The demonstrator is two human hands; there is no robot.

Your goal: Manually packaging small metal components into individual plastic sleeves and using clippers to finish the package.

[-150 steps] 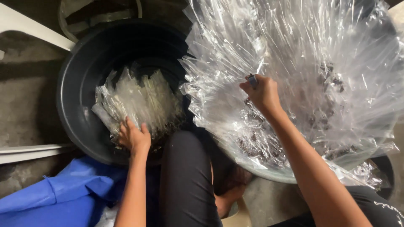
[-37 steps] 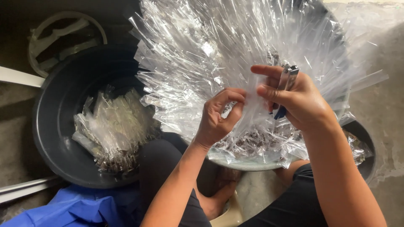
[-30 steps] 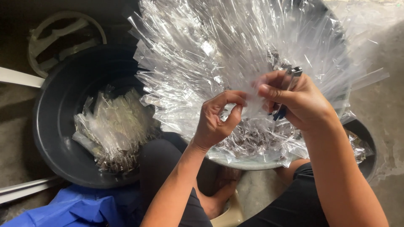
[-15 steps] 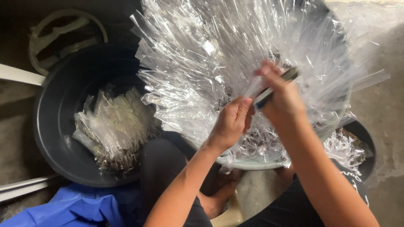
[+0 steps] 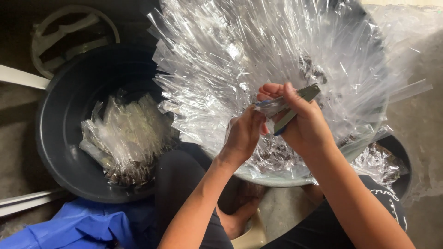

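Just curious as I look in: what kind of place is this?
Probably an informal home packing spot on a bare concrete floor: round dark plastic tub, heap of clear plastic sleeves, person seated low.

Harsh glare on plastic, dim surroundings

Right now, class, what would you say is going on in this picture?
A person sits over a big bowl heaped with clear plastic sleeves. The right hand grips a small metal tool with a blue handle, perhaps a stapler, closed around one sleeve's end. The left hand pinches that same sleeve just below. Beside them, a dark tub holds a pile of filled packets, and blue cloth lies in front of it.
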